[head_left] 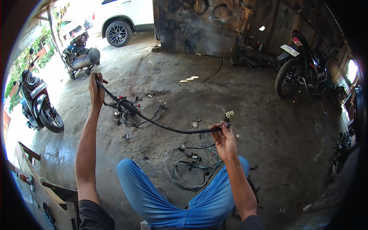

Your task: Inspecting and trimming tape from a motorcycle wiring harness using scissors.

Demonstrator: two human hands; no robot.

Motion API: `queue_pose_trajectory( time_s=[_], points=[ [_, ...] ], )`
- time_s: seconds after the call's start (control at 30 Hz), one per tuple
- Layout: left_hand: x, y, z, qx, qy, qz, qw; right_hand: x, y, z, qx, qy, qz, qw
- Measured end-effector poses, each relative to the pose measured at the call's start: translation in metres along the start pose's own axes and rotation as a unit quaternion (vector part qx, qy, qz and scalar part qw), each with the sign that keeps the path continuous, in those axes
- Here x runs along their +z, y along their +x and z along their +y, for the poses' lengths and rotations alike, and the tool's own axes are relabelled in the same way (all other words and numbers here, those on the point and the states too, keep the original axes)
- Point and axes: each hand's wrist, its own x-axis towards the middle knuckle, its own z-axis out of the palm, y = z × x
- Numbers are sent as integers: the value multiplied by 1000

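Over concrete floor (280, 153), hands (97, 90) gripping black cable (180, 131), left closed, right (225, 142) loosely pinching

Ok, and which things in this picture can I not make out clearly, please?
All in the head view:
Black cable: the parts gripped by the left hand and right hand are partly covered by those hands.
Wire coil: partly hidden by the right leg of the blue jeans.
White car: roof cut off by the top edge.
Small pale piece, left of the right hand: too small to identify.

Lettering (32, 26) on pale banner (27, 37), painted scrawl (178, 28) on dark wall (214, 38), blurred motorcycle plate (289, 50)
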Motion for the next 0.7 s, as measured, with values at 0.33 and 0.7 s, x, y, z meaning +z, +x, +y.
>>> queue_pose_trajectory(
  time_s=[0.33,0.7],
  points=[
    [-17,-13,30,1,-219,-35,975,-16,-10,29,39,-43,20,998],
    [-36,69,146,372,-61,86,922,-14,-20,35,98,-85,26,991]
  ],
)
